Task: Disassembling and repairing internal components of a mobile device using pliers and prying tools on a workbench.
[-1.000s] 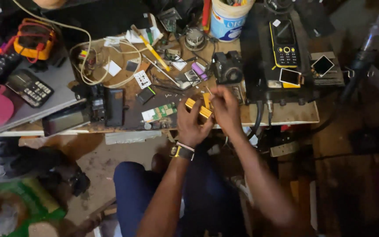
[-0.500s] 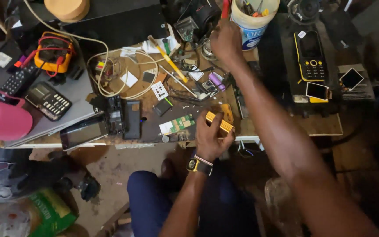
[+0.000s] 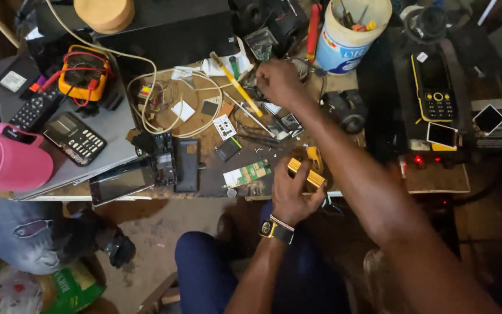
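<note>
Yellow plastic marks the small ridged part (image 3: 307, 173) that my left hand (image 3: 293, 195) pinches between thumb and fingers at the near edge of the counter (image 3: 204, 174), its grip closed on the piece just above my lap, a yellow-faced watch (image 3: 274, 229) strapped at the wrist. My right hand (image 3: 278, 81) reaches across to the far side of the counter, fingers curled shut over a tangle of small tools and parts; from this angle I cannot tell whether it actually holds anything, though it seems to touch the clutter beneath it. Just left of that hand lies a yellow-handled tool (image 3: 236, 84), slanting across white paper scraps, and a white plastic tub (image 3: 347, 32) stuffed with tools stands just right of it. A green circuit board (image 3: 247, 173) rests on the counter just left of the yellow part, with a dark phone housing (image 3: 187, 165) and a glass-faced phone (image 3: 121, 181) farther left along the near edge. A loop of white cable (image 3: 146, 99) curls over the middle of the counter. An orange multimeter (image 3: 84, 74) with red leads sits at the far left, near a dark calculator (image 3: 75, 138) and a pink container (image 3: 7, 163) at the left border. To the right, a black-and-yellow keypad phone (image 3: 434, 81) lies on a dark unit, well apart from both hands.
</note>
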